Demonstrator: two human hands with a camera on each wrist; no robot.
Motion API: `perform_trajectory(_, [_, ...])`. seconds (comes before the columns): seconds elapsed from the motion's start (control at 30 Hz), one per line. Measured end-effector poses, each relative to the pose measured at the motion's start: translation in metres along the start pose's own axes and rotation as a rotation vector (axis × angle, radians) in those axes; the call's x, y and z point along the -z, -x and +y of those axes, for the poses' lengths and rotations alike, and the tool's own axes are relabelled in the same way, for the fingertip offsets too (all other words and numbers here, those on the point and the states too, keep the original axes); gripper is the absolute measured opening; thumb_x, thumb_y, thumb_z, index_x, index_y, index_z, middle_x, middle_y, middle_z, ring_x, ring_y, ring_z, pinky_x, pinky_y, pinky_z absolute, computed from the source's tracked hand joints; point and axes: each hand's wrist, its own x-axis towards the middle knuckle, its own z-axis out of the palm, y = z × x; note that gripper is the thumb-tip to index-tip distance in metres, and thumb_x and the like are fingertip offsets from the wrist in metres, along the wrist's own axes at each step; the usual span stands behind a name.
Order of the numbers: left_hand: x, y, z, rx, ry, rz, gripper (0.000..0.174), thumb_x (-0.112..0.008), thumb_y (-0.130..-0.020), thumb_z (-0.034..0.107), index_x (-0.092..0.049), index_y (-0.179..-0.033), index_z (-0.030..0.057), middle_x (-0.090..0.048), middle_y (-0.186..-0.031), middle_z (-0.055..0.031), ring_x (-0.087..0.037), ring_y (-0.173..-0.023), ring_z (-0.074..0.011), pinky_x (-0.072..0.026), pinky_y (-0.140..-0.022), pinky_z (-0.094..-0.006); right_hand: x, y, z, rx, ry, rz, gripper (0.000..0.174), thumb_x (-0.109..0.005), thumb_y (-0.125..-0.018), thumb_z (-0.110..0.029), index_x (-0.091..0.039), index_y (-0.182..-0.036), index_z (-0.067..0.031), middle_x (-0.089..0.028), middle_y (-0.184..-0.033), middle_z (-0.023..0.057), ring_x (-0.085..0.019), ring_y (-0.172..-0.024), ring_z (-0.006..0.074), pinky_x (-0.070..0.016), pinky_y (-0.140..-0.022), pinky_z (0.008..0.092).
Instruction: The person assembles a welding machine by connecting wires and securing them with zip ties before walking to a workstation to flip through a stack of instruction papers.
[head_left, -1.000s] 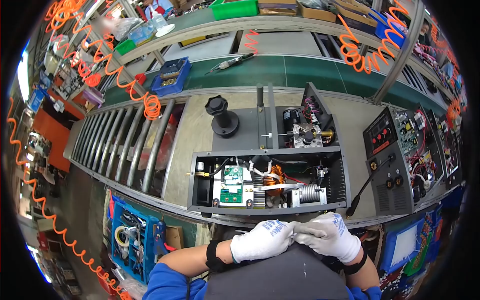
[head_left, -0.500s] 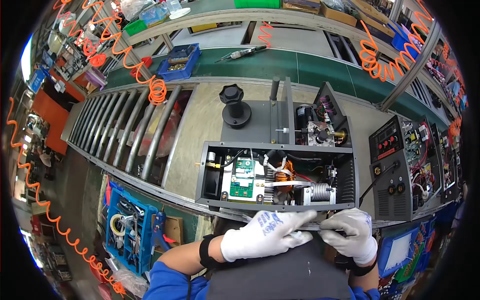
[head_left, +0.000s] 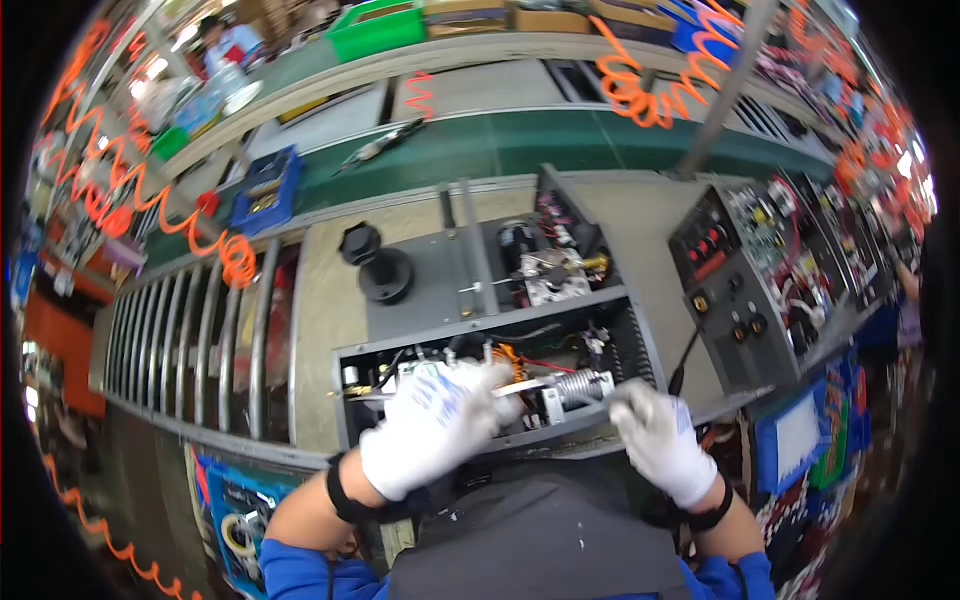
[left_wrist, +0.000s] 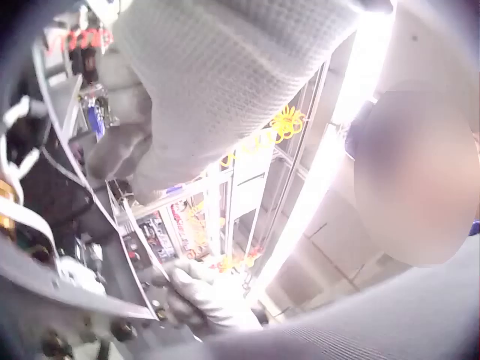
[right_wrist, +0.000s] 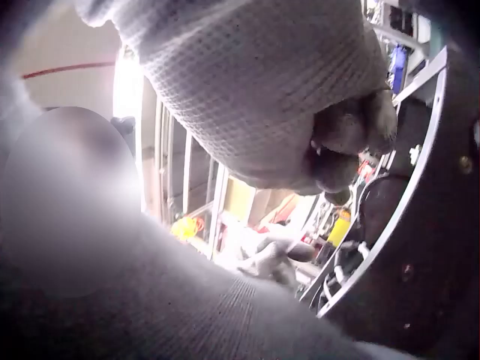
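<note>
My white-gloved left hand (head_left: 430,415), blurred, is over the left part of the front compartment of a dark metal machine housing (head_left: 345,430). It covers most of the green circuit board there, and its fingers point right, close over a pale strap (head_left: 535,385). Just right of that strap sits a ribbed silver cylinder (head_left: 580,388). The right hand (head_left: 655,435), also gloved, is near the housing's front right corner. In the right wrist view its fingers (right_wrist: 352,135) are curled. I cannot tell whether something small is inside them.
A black knob (head_left: 385,270) stands on the housing's rear plate. To the right is another opened unit with a control panel (head_left: 735,290). Metal rollers (head_left: 190,350) lie at left, a blue parts bin (head_left: 265,190) behind, and a blue tool tray (head_left: 225,500) at lower left.
The hands were together in front of the housing, then separated. The left has moved forward over the compartment; the right stays near the front right corner. The head view has shifted.
</note>
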Motion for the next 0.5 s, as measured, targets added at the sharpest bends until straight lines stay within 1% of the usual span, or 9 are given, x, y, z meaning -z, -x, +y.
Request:
perform_trajectory(0.03, [-0.004,-0.012,-0.014,-0.095,-0.069,0.148,0.043,-0.074,-0.079,0.026,-0.064,-0.116,0.0078,-0.062,-0.076,-0.0114,-0.065,-0.070,-0.0281,-0.0505,-0.060,-0.0373,0.002,-0.005,-0.001,-0.135,-0.068,0.041,0.006,-0.054,-0.091,-0.011,-0.055,-0.090,-0.0060,-0.060,-0.073,0.0176,-0.061,-0.071,0.0377,-0.0469,-0.060,0.0441])
perform_trajectory(0.07, [-0.002,-0.029,-0.020,-0.161,-0.133,0.126,0.047,-0.074,-0.079,0.027,-0.061,-0.120,0.0084,-0.061,-0.079,-0.0109,-0.064,-0.069,-0.0295,-0.0504,-0.059,-0.0379,-0.001,-0.008,0.004,-0.136,-0.023,0.004,0.006,-0.053,-0.092,-0.011,-0.054,-0.089,-0.0059,-0.059,-0.073,0.0174,-0.061,-0.072,0.0373,-0.0467,-0.061,0.0446])
perform_trajectory(0.1, [-0.006,-0.048,-0.027,-0.197,-0.144,0.090,0.047,-0.075,-0.078,0.028,-0.061,-0.118,0.0081,-0.061,-0.087,-0.0124,-0.065,-0.074,-0.0303,-0.0510,-0.062,-0.0387,-0.005,-0.012,0.011,-0.131,0.023,-0.036,0.007,-0.052,-0.092,-0.012,-0.053,-0.088,-0.0058,-0.059,-0.073,0.0172,-0.061,-0.073,0.0370,-0.0465,-0.061,0.0450])
perform_trajectory(0.13, [-0.010,-0.066,-0.032,-0.205,-0.172,0.002,0.048,-0.075,-0.077,0.029,-0.061,-0.118,0.0080,-0.061,-0.089,-0.0131,-0.065,-0.078,-0.0310,-0.0511,-0.065,-0.0395,-0.011,-0.017,0.013,-0.098,0.194,0.025,0.010,-0.052,-0.094,-0.015,-0.051,-0.089,-0.0064,-0.057,-0.070,0.0152,-0.062,-0.071,0.0368,-0.0463,-0.061,0.0459])
perform_trajectory(0.23, [-0.018,-0.105,-0.046,-0.205,-0.201,-0.185,0.048,-0.075,-0.075,0.032,-0.062,-0.114,0.0072,-0.062,-0.093,-0.0147,-0.065,-0.089,-0.0326,-0.0510,-0.074,-0.0409,-0.028,-0.026,0.013,-0.172,0.225,0.118,0.012,-0.051,-0.095,-0.019,-0.051,-0.093,-0.0066,-0.059,-0.070,0.0133,-0.062,-0.068,0.0367,-0.0471,-0.063,0.0469])
perform_trajectory(0.27, [-0.025,-0.115,-0.055,-0.198,-0.262,-0.225,0.045,-0.073,-0.076,0.032,-0.063,-0.112,0.0074,-0.064,-0.096,-0.0146,-0.065,-0.091,-0.0323,-0.0513,-0.077,-0.0406,-0.033,-0.031,0.014,-0.218,0.261,0.113,0.017,-0.052,-0.095,-0.023,-0.051,-0.096,-0.0061,-0.064,-0.072,0.0131,-0.064,-0.068,0.0370,-0.0488,-0.066,0.0473])
perform_trajectory(0.37, [-0.031,-0.124,-0.054,-0.199,-0.314,-0.273,0.040,-0.070,-0.077,0.031,-0.065,-0.109,0.0081,-0.065,-0.098,-0.0140,-0.066,-0.092,-0.0316,-0.0517,-0.078,-0.0401,-0.045,-0.048,0.014,-0.334,0.252,0.119,0.020,-0.052,-0.096,-0.025,-0.052,-0.097,-0.0050,-0.067,-0.075,0.0156,-0.066,-0.073,0.0365,-0.0499,-0.068,0.0481])
perform_trajectory(0.4, [-0.034,-0.123,-0.054,-0.200,-0.340,-0.257,0.036,-0.067,-0.078,0.031,-0.067,-0.106,0.0083,-0.065,-0.098,-0.0130,-0.066,-0.092,-0.0311,-0.0518,-0.079,-0.0398,-0.048,-0.052,0.015,-0.350,0.250,0.126,0.023,-0.052,-0.096,-0.028,-0.054,-0.097,-0.0048,-0.068,-0.076,0.0172,-0.067,-0.075,0.0367,-0.0502,-0.069,0.0482])
perform_trajectory(0.5, [-0.032,-0.121,-0.056,-0.190,-0.302,-0.257,0.034,-0.067,-0.078,0.030,-0.068,-0.103,0.0074,-0.066,-0.097,-0.0125,-0.066,-0.092,-0.0311,-0.0519,-0.079,-0.0396,-0.056,-0.057,0.016,-0.377,0.231,0.154,0.024,-0.050,-0.098,-0.028,-0.055,-0.097,-0.0046,-0.067,-0.075,0.0181,-0.067,-0.075,0.0379,-0.0502,-0.070,0.0487])
